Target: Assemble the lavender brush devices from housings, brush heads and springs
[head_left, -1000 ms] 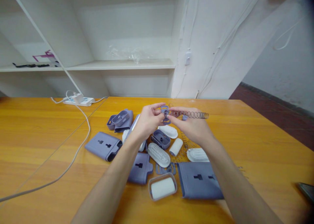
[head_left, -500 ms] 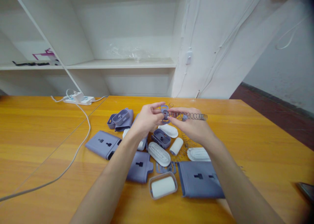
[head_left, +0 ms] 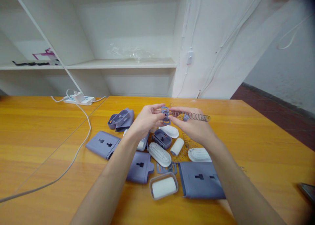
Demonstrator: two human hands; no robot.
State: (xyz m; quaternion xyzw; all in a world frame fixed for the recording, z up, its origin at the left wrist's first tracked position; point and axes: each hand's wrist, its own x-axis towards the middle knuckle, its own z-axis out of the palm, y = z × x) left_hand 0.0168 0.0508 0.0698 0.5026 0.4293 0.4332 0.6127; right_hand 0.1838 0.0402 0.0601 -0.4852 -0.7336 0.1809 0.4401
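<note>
**Left hand [head_left: 146, 118] and right hand [head_left: 194, 126] meet at a blue-grey slotted plastic frame [head_left: 165, 115] and a thin metal coil spring [head_left: 203, 117]**

The frame is held upright above the far part of the orange-brown wooden counter [head_left: 36, 126]. The left hand pinches it from the left between thumb and fingers. The right hand's thumb and index finger pinch the spring's left end right beside the frame; whether the two are joined, I cannot tell. The rest of the spring runs right, across the right hand, its far end loose.

Below the hands lies a dark blue-grey oval open shell [head_left: 165, 145], with a white ribbed oval pad [head_left: 159, 154] on its near side and a short white cylinder [head_left: 177, 147] to its right. Another white ribbed pad [head_left: 199, 155] lies farther right, by the right forearm. Nearer, a clear plastic tray [head_left: 159, 178] holds a white block, and right of it lies a large blue-grey flat case [head_left: 197, 185] with black cut-outs. A similar blue-grey case [head_left: 103, 144] lies to the left, and beyond it two stacked blue-grey oval shells [head_left: 121, 118]. A white power strip [head_left: 85, 101] sits at the far left edge.
</note>
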